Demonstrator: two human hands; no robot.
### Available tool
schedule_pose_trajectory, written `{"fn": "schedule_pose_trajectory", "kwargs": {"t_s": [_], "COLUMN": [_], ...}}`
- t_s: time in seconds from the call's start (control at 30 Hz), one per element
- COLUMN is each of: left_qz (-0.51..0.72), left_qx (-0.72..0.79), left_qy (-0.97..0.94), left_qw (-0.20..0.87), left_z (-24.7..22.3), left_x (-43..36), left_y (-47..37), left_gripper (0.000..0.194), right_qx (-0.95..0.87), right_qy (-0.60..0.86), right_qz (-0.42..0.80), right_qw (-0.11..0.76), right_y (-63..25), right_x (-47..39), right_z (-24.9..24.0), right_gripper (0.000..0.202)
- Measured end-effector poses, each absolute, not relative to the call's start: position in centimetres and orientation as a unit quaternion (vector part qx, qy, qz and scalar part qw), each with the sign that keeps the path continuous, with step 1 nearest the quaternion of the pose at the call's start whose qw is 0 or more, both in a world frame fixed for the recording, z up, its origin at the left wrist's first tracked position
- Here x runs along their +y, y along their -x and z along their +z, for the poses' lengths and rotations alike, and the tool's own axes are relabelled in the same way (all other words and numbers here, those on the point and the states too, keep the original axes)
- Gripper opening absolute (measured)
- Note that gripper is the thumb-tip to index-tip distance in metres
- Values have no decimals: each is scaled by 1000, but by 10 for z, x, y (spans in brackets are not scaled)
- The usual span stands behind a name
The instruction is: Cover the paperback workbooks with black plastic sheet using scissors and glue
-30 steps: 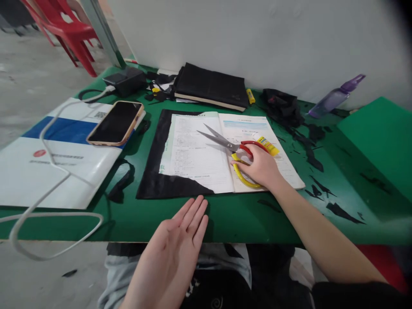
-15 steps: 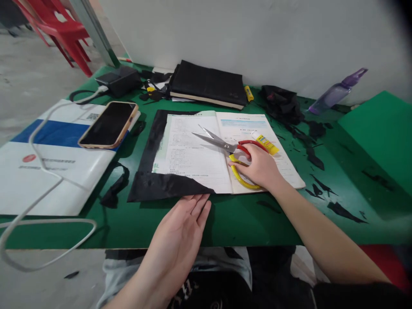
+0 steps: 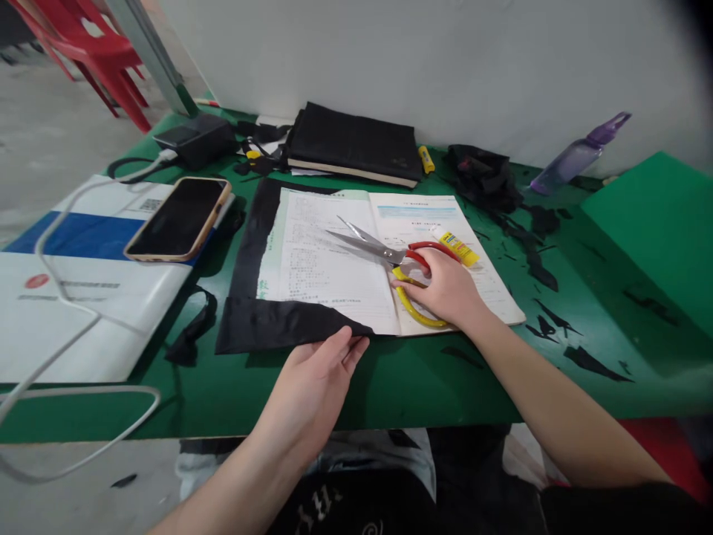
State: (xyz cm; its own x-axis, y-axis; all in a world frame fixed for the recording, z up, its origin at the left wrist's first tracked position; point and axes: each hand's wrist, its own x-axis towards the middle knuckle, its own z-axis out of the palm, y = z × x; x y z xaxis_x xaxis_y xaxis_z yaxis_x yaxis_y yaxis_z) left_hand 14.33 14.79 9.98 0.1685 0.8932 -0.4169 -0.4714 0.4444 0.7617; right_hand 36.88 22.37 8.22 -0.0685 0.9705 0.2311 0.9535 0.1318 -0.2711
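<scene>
An open book (image 3: 334,238) lies on the green table, with black covering material (image 3: 290,325) under its left side and folded over its lower left edge. My left hand (image 3: 320,371) pinches the folded edge of that material near the book's bottom middle, thumb on top and fingers beneath. In my right hand (image 3: 448,286) are scissors (image 3: 390,255) with one red and one yellow handle, their blades slightly apart over the pages and pointing left. A yellow glue tube (image 3: 460,249) rests on the right page beside my right hand.
To the left, a phone (image 3: 178,219) lies on a white and blue folder (image 3: 83,297), with a white cable across it. Behind stand a black-covered book (image 3: 353,145) and a black power adapter (image 3: 194,141). Black scraps (image 3: 590,364) and a purple spray bottle (image 3: 573,160) are at right.
My left thumb has come over the top of the black material, so the hand went from lying palm up under the edge to pinching it. The scissors stay in my right hand.
</scene>
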Motion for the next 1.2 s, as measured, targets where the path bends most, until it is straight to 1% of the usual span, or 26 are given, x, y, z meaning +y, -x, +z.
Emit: {"fn": "schedule_pose_trajectory", "kwargs": {"t_s": [0.1,0.2,0.4,0.53,0.63,0.73,0.8,1.0,1.2], "left_qz": [460,475,493,487,479,477,481,485,499], "left_qx": [416,415,403,403,399,389,389,417,405], "left_qy": [-189,-149,-135,-119,-116,-120,-125,-127,-112], "left_qw": [761,762,759,765,773,779,776,759,758], "left_z": [97,95,93,92,91,91,92,95,96], "left_x": [146,144,144,145,145,145,144,143,144], "left_y": [-144,-147,-151,-148,-146,-144,-144,-150,-153], "left_gripper": [17,15,15,12,9,9,10,11,12], "right_qx": [-730,-726,-685,-659,-634,-612,-614,-636,-637], "right_qy": [660,662,686,698,713,725,727,738,745], "right_qz": [26,33,55,64,115,194,218,189,189], "right_qw": [178,183,238,271,276,248,217,125,69], "right_y": [-369,-368,-365,-362,-354,-345,-342,-348,-356], "right_x": [224,223,219,200,169,132,111,74,63], "right_z": [82,82,85,99,114,123,125,124,123], "right_gripper": [54,55,62,61,58,51,50,51,57]}}
